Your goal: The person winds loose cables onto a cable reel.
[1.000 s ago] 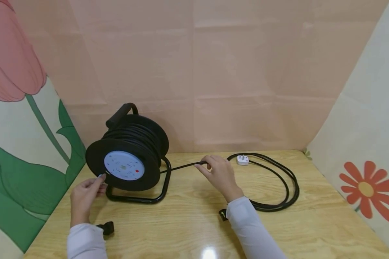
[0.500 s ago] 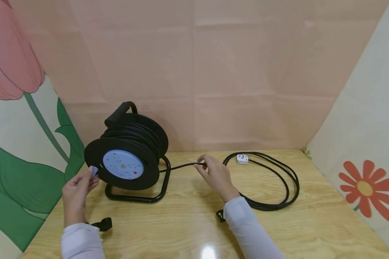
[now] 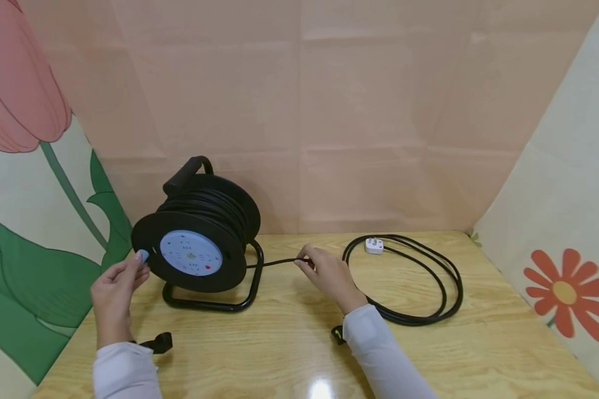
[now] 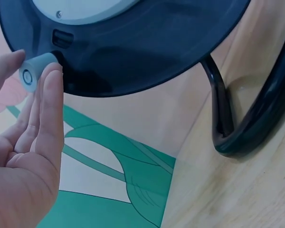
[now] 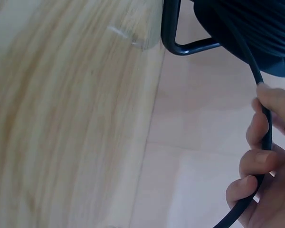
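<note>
While the left hand (image 3: 115,291) has travelled from the lower left of the disc up to its left edge, the black cable reel (image 3: 194,223) has turned with it: the red spot on its pale socket panel (image 3: 191,252) sits lower than a second ago. The left grip pinches the grey knob (image 4: 38,71) between thumb and fingers. Near the middle of the frame, the right hand (image 3: 331,277) has dipped a little, its grip curled round the cable (image 3: 279,261), which runs leftward to the lower right of the reel.

The reel itself is left of centre, on its tubular stand (image 3: 207,305) atop the wooden worktop (image 3: 504,346). At right, the loose coil (image 3: 460,288) and its white plug (image 3: 374,246) have hardly stirred.

To my eye, then, the work is cranking the reel by its knob with one hand while the other steers the cable. Only part of one turn has gone by, and I can't tell how much cable has shifted.
</note>
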{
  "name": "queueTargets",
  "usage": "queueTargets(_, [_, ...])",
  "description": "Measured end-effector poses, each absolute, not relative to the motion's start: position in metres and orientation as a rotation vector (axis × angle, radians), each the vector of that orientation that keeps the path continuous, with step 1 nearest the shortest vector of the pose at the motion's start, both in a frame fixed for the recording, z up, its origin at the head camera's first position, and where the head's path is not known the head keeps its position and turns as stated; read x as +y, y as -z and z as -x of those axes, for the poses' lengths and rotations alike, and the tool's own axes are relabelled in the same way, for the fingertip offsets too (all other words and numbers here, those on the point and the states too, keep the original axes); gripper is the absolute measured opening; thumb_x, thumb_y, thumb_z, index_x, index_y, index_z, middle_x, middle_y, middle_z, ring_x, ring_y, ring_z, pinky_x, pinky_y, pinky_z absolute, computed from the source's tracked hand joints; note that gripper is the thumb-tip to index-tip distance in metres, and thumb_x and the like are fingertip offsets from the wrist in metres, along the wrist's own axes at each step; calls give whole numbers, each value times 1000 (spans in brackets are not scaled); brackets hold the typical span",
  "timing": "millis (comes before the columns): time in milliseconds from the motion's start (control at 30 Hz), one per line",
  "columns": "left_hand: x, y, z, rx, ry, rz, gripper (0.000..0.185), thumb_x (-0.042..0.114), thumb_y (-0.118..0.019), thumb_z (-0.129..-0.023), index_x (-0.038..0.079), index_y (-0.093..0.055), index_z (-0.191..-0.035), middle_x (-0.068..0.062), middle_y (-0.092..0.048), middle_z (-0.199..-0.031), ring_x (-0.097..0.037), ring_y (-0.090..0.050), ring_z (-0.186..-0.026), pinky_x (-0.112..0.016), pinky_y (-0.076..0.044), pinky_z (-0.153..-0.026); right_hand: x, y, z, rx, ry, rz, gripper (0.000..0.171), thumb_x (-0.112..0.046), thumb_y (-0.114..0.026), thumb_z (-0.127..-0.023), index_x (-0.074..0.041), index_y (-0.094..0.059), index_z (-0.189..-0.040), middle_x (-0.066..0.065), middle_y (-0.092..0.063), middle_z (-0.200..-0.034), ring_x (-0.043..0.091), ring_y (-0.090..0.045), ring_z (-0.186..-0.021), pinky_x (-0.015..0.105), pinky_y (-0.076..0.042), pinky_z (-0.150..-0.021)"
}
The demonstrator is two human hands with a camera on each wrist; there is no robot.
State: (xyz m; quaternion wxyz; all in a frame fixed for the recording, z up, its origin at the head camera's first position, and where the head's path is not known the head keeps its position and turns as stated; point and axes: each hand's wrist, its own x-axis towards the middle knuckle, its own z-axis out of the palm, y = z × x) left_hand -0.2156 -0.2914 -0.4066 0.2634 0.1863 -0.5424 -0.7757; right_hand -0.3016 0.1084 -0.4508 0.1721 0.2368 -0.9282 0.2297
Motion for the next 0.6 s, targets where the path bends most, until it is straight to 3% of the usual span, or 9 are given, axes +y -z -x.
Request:
queueTargets(200, [-290, 403, 217, -1404, 2084, -456, 25, 15, -85, -81, 2, -76, -101, -7, -75, -81, -14, -72, -70, -24, -58, -68, 105, 456, 302, -2704, -582, -765, 14, -41, -62, -100, -32, -68, -109, -16, -70, -97, 3, -61, -75, 27, -50, -63])
queueTargets(400, [-286, 398, 217, -1338, 2087, -413, 29, 11, -86, -80, -1, -74, -104, -9, -75, -82, -16, -73, -70, -24, -58, -69, 104, 459, 300, -2845, -624, -828, 21, -31, -54, -105, -29, -67, -122, -7, -69, -118, 13, -66, -99, 38, -54, -80])
queueTargets(533, [-283, 395, 216, -1344, 2060, -397, 31, 12, -85, -81, -1, -73, -106, -8, -75, -84, -15, -73, -71, -24, -58, -70, 104, 460, 299, -2919, -615, -847, 23, -34, -51, -106, -28, -67, -122, -7, -69, -116, 15, -66, -104, 43, -54, -84])
queueTargets(600, [-282, 393, 215, -1351, 2042, -380, 31, 11, -84, -82, -1, -73, -109, -8, -75, -85, -14, -73, -73, -23, -58, -72, 105, 461, 299, -2964, -617, -842, 23, -38, -49, -107, -28, -67, -118, -10, -69, -108, 13, -66, -97, 42, -53, -81])
